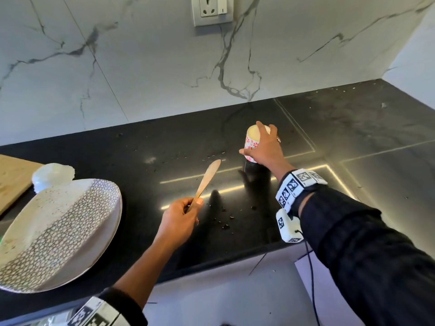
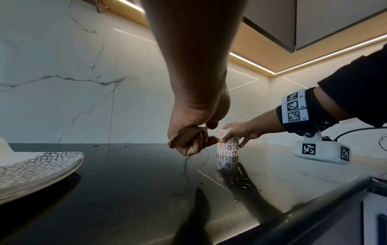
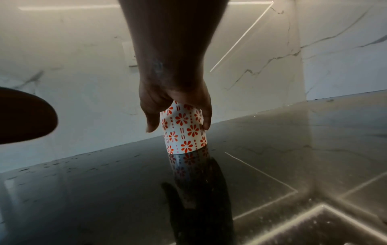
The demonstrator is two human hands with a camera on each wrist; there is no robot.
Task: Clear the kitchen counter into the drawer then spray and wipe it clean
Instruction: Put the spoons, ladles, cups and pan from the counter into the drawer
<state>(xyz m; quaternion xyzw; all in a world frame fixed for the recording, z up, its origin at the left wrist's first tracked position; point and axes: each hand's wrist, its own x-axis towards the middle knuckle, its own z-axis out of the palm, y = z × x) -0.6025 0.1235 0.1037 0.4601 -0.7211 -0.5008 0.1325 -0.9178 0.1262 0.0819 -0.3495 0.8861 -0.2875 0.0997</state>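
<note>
The right hand (image 1: 263,147) reaches out over the glossy black stone counter (image 1: 141,147) and wraps thumb and fingers round the upper part of a small white cup printed with red-orange flowers (image 1: 251,143). The cup stands upright with its base on the counter, at about one o'clock from the middle of the head view; the palm hides most of its far side there, and in the right wrist view the hand covers its rim. The left hand (image 1: 180,216) is closed round the handle end of a flat, pale wooden spatula (image 1: 208,178), whose blade points toward one o'clock, at the cup, but stops short of it. From the left wrist view only the butt of the handle shows between the curled fingers, and whether the blade is clear of the counter cannot be told.

At eight o'clock sits a wide shallow ceramic plate with a grey honeycomb-patterned band (image 1: 70,222), its lower left edge cut off by the frame. Behind it, toward nine o'clock, a white lumpy object (image 1: 53,174) is partly hidden by the plate's rim; what it is cannot be made out. A light wooden board (image 1: 11,180) runs off the left edge. Dark crumbs and droplets (image 1: 223,225) dot the counter around the hands. A white wall socket (image 1: 211,9) at twelve o'clock on the marble-veined backsplash (image 1: 141,67) is cropped at the top.
</note>
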